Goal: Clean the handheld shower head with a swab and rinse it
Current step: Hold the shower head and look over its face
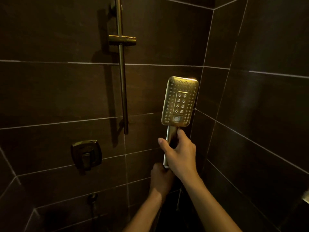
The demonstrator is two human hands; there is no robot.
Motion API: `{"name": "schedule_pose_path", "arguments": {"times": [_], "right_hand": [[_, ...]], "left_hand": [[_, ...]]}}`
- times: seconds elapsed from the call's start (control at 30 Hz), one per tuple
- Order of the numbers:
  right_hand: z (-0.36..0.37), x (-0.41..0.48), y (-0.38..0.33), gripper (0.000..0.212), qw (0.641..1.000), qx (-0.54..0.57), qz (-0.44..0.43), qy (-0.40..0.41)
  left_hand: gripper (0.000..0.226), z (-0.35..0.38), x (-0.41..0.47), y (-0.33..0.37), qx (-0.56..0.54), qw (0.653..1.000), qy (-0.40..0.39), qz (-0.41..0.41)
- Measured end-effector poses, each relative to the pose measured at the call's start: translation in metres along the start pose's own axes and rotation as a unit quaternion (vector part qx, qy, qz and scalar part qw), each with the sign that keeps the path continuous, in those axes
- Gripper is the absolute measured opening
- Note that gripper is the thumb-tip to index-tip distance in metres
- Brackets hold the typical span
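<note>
**Gold Against Dark Brown**

The shower head (179, 101), right of centre, is shiny gold, whitish at its bottom tip. Rows of small dots border its face. A middle panel carries eight larger pale-ringed dots in two columns, with a pale round spot beneath. The wall tiles (58, 91) are dark brown, crossed by thin pale grout lines. The slide rail (122, 91) and the valve plate (86, 154), left of centre, are dull bronze.
</note>
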State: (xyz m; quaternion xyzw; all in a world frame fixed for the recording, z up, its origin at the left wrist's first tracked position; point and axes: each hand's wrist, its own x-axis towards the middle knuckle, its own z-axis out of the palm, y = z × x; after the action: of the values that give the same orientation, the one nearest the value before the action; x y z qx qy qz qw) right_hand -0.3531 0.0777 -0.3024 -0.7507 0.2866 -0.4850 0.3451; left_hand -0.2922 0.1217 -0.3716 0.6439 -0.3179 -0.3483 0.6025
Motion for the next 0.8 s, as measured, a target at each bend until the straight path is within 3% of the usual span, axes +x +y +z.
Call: {"name": "schedule_pose_path", "arguments": {"times": [0.07, 0.2, 0.37, 0.57, 0.63, 0.73, 0.8], "right_hand": [[-0.001, 0.001, 0.000, 0.020, 0.998, 0.029, 0.003, -0.047], [-0.001, 0.000, -0.002, 0.036, 0.979, 0.139, 0.035, -0.143], [0.003, 0.000, -0.003, 0.012, 0.982, 0.166, 0.033, -0.084], [0.006, -0.001, -0.004, 0.027, 0.952, 0.282, 0.066, -0.104], [0.013, -0.002, -0.005, 0.020, 0.961, 0.252, 0.070, -0.089], [0.021, -0.004, -0.006, 0.019, 0.987, 0.153, 0.044, -0.031], [0.025, -0.004, -0.006, 0.016, 0.991, 0.129, 0.022, -0.002]], "left_hand": [[0.017, 0.000, -0.003, 0.003, -0.027, 1.000, -0.012, -0.006], [0.020, -0.003, -0.007, 0.007, -0.040, 0.999, -0.027, -0.010], [0.016, -0.007, -0.007, 0.009, -0.038, 0.998, 0.012, -0.042], [0.016, -0.006, -0.009, 0.008, -0.006, 0.999, -0.001, -0.040], [0.007, -0.005, -0.010, 0.006, 0.009, 0.998, -0.010, -0.057], [0.027, -0.007, -0.009, 0.005, 0.017, 0.996, -0.034, -0.077], [0.012, -0.012, -0.005, 0.005, 0.018, 0.996, -0.047, -0.069]]}}
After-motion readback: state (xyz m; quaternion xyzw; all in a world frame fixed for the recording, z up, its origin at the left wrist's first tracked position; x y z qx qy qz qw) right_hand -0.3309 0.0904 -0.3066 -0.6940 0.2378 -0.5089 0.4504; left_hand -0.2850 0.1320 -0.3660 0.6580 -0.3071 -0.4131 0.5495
